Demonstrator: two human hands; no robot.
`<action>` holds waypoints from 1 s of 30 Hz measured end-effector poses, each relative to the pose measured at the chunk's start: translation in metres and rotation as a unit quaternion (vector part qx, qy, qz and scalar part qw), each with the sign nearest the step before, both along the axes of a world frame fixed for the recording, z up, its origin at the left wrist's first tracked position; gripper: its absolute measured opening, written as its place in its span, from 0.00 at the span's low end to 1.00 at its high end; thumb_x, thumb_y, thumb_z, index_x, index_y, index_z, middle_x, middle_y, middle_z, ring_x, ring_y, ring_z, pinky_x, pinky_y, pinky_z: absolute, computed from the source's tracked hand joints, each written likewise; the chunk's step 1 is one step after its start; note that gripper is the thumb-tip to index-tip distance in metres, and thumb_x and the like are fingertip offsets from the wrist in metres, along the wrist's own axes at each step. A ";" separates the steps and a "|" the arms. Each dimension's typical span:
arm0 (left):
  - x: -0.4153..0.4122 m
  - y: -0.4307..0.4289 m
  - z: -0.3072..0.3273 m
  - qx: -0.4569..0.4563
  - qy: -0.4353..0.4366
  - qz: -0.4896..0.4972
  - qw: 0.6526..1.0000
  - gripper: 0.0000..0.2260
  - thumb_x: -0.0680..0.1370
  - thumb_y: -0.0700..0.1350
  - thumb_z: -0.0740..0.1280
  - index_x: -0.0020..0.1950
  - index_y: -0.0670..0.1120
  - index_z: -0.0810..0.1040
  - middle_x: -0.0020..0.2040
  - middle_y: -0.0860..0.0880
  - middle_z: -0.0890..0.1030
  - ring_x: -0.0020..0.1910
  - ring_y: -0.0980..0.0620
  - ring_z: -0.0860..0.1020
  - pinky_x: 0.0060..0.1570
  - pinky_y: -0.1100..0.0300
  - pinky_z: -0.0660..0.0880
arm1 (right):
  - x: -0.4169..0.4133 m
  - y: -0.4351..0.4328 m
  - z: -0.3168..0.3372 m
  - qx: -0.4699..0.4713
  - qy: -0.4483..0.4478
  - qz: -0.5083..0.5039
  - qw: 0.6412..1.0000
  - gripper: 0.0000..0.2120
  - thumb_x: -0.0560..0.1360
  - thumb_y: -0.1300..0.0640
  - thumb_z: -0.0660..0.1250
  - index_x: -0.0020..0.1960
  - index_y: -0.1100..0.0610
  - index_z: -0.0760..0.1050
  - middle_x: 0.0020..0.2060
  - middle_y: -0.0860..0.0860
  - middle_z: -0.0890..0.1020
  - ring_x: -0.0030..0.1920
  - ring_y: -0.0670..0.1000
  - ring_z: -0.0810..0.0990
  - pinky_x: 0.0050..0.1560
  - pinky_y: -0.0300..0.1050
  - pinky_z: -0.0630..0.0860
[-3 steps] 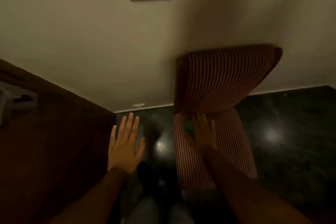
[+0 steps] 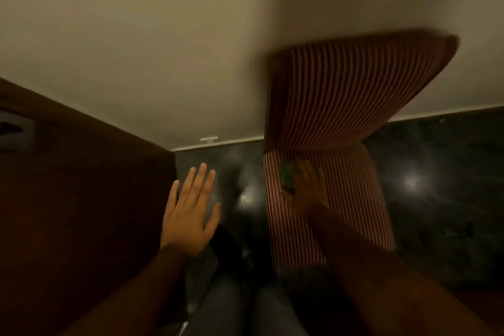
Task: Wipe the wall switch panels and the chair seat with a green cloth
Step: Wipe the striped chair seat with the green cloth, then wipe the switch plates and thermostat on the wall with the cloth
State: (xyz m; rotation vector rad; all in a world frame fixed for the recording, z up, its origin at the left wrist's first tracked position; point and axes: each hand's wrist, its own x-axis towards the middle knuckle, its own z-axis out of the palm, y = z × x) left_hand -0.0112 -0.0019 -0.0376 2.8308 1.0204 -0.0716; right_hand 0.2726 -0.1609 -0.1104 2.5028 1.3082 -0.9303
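Observation:
A chair with red-and-white striped fabric stands against the wall; its seat [image 2: 351, 199] runs toward me and its backrest [image 2: 354, 90] rises above. My right hand [image 2: 308, 191] lies flat on the far part of the seat, pressing a green cloth [image 2: 287, 176] whose edge shows at the hand's left. The hand is blurred. My left hand [image 2: 191, 213] hovers over the floor, left of the chair, fingers spread and holding nothing. No switch panel is visible.
A dark wooden surface [image 2: 81, 199] fills the left side, close to my left hand. The floor [image 2: 436, 185] is dark, glossy stone with light reflections. A cream wall [image 2: 163, 49] stands behind the chair. My legs [image 2: 245, 308] are at the bottom.
The view has tilted down, so the switch panel at the top is out of frame. My right hand has shifted slightly on the seat with the cloth.

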 end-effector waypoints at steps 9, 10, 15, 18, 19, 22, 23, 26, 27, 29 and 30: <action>-0.014 0.002 -0.054 -0.033 0.048 0.003 0.998 0.34 0.87 0.60 0.53 0.92 0.48 0.55 0.93 0.46 0.55 0.92 0.45 0.53 0.89 0.40 0.52 | 0.020 0.007 -0.091 -0.055 0.030 -0.018 0.998 0.45 0.83 0.49 0.68 0.87 0.52 0.40 0.87 0.54 0.42 0.87 0.59 0.40 0.85 0.72 0.47; -0.013 0.003 -0.058 -0.040 0.055 0.003 0.998 0.34 0.88 0.60 0.52 0.93 0.50 0.52 0.93 0.47 0.52 0.92 0.46 0.51 0.90 0.40 0.52 | 0.022 0.007 -0.097 -0.052 0.030 -0.024 0.998 0.45 0.83 0.49 0.67 0.88 0.51 0.40 0.87 0.53 0.43 0.87 0.58 0.41 0.85 0.71 0.47; -0.007 0.002 -0.069 -0.028 0.049 0.006 0.998 0.35 0.88 0.61 0.52 0.93 0.52 0.47 0.94 0.49 0.49 0.93 0.48 0.48 0.91 0.43 0.47 | 0.035 0.001 -0.119 0.009 0.044 -0.031 0.998 0.42 0.82 0.57 0.70 0.87 0.54 0.49 0.87 0.56 0.52 0.87 0.60 0.47 0.85 0.64 0.57; -0.004 0.001 -0.062 -0.010 0.036 0.003 0.999 0.35 0.88 0.60 0.55 0.94 0.50 0.52 0.94 0.49 0.50 0.93 0.48 0.50 0.90 0.47 0.42 | 0.034 -0.001 -0.109 0.032 0.079 -0.060 0.995 0.39 0.81 0.64 0.68 0.87 0.54 0.53 0.86 0.56 0.54 0.87 0.61 0.51 0.79 0.67 0.69; -0.004 0.002 -0.057 -0.004 0.032 0.005 0.999 0.35 0.88 0.60 0.56 0.94 0.50 0.53 0.94 0.50 0.50 0.93 0.48 0.51 0.90 0.47 0.42 | 0.030 -0.001 -0.101 0.045 0.092 -0.069 0.992 0.39 0.81 0.65 0.67 0.87 0.54 0.54 0.86 0.56 0.55 0.86 0.63 0.54 0.76 0.68 0.72; 0.001 0.008 -0.027 0.024 0.020 0.021 0.999 0.35 0.88 0.59 0.56 0.93 0.49 0.55 0.94 0.50 0.50 0.93 0.48 0.52 0.90 0.46 0.45 | 0.020 0.004 -0.063 0.097 0.123 -0.094 0.983 0.38 0.80 0.67 0.67 0.86 0.53 0.57 0.85 0.56 0.57 0.81 0.65 0.66 0.73 0.66 0.76; 0.003 0.010 -0.013 0.035 0.011 0.030 0.999 0.35 0.87 0.59 0.56 0.93 0.48 0.56 0.93 0.49 0.52 0.92 0.47 0.54 0.90 0.45 0.48 | 0.013 0.006 -0.046 0.127 0.139 -0.100 0.977 0.38 0.80 0.68 0.67 0.86 0.54 0.58 0.85 0.56 0.58 0.80 0.66 0.67 0.74 0.65 0.76; 0.008 0.026 0.036 0.082 -0.011 0.049 0.995 0.35 0.86 0.59 0.58 0.91 0.47 0.62 0.92 0.47 0.58 0.90 0.44 0.62 0.86 0.43 0.57 | -0.012 0.018 0.010 0.239 0.166 -0.123 0.949 0.37 0.79 0.74 0.68 0.83 0.57 0.60 0.83 0.51 0.57 0.84 0.66 0.62 0.83 0.59 0.64; 0.011 0.036 0.055 0.097 -0.017 0.052 0.994 0.34 0.85 0.59 0.59 0.91 0.47 0.64 0.92 0.47 0.60 0.89 0.43 0.64 0.85 0.43 0.59 | -0.020 0.028 0.030 0.273 0.169 -0.138 0.937 0.38 0.78 0.76 0.68 0.82 0.57 0.60 0.82 0.49 0.56 0.85 0.66 0.59 0.85 0.54 0.59; 0.015 0.057 0.093 0.123 -0.048 0.068 0.989 0.34 0.85 0.59 0.60 0.90 0.46 0.66 0.92 0.47 0.60 0.89 0.44 0.64 0.85 0.46 0.57 | -0.034 0.045 0.070 0.335 0.180 -0.155 0.912 0.40 0.74 0.79 0.70 0.80 0.58 0.61 0.83 0.45 0.57 0.85 0.65 0.57 0.85 0.42 0.52; 0.019 0.072 0.117 0.141 -0.079 0.076 0.984 0.34 0.85 0.59 0.60 0.89 0.46 0.67 0.92 0.47 0.60 0.90 0.45 0.62 0.86 0.47 0.55 | -0.044 0.061 0.097 0.378 0.194 -0.160 0.891 0.39 0.74 0.77 0.72 0.79 0.56 0.62 0.83 0.42 0.59 0.85 0.61 0.58 0.83 0.34 0.50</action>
